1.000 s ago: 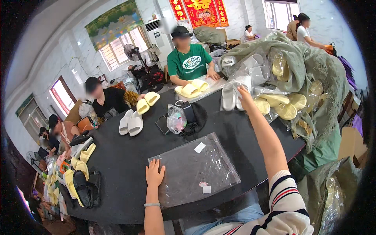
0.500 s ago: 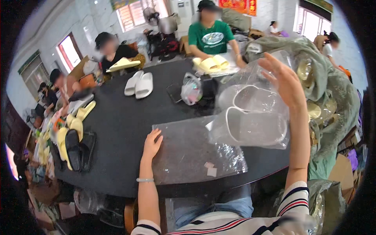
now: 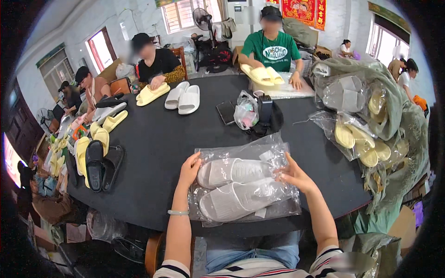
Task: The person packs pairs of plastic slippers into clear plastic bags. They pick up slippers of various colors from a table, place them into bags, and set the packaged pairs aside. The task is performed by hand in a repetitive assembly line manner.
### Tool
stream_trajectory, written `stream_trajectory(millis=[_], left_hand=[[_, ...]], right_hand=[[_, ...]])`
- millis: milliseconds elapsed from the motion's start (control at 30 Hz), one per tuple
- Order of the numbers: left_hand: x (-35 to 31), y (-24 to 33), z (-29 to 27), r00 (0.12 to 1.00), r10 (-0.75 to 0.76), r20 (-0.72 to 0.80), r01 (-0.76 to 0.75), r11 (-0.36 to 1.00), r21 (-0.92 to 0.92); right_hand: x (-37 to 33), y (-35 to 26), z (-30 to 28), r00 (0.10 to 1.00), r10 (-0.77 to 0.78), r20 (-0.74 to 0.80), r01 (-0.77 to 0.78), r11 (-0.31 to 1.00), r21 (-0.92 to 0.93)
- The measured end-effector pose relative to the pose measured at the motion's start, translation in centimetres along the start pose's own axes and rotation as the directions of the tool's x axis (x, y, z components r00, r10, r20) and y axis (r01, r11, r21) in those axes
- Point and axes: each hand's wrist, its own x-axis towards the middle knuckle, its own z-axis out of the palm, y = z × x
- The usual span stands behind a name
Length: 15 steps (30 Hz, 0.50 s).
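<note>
A pair of light grey slippers [image 3: 238, 199] lies inside a clear plastic bag [image 3: 271, 141] in front of me, on top of another clear plastic bag [image 3: 292, 209] flat on the black table. My left hand [image 3: 187, 170] is at the left edge of the bags, its fingers close together on the plastic by the slippers' toe ends. At the opposite side, my right hand [image 3: 297, 176] rests against the bag near the heel ends, thumb and fingers spread apart. Small white paper pieces [image 3: 260, 213] show through the plastic.
Black and yellow slippers [image 3: 95, 164] line the table's left side. A white pair [image 3: 189, 101] stands farther back, near a phone [image 3: 225, 112] and a small knotted bag [image 3: 246, 111]. Bagged slippers [image 3: 361, 139] spill from a green sack [image 3: 405, 148] at the right. Co-workers sit opposite.
My right hand has come down and leftward, bringing the bagged slippers from the right onto the flat clear bag. My left hand stays at the left edge. The view has shifted.
</note>
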Motion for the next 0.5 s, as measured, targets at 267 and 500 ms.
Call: stream_trajectory(millis=[267, 500], left_hand=[[1.2, -1.1, 0.0, 1.000, -0.016, -0.006, 0.016, 0.997, -0.078], [1.4, -0.1, 1.4, 0.993, 0.067, 0.101, -0.102, 0.916, 0.388]], right_hand=[[-7.2, -1.5, 2.3, 0.970, -0.168, -0.176, 0.097, 0.930, -0.354], [-10.1, -2.1, 1.9, 0.975, -0.220, 0.039, 0.206, 0.824, -0.528]])
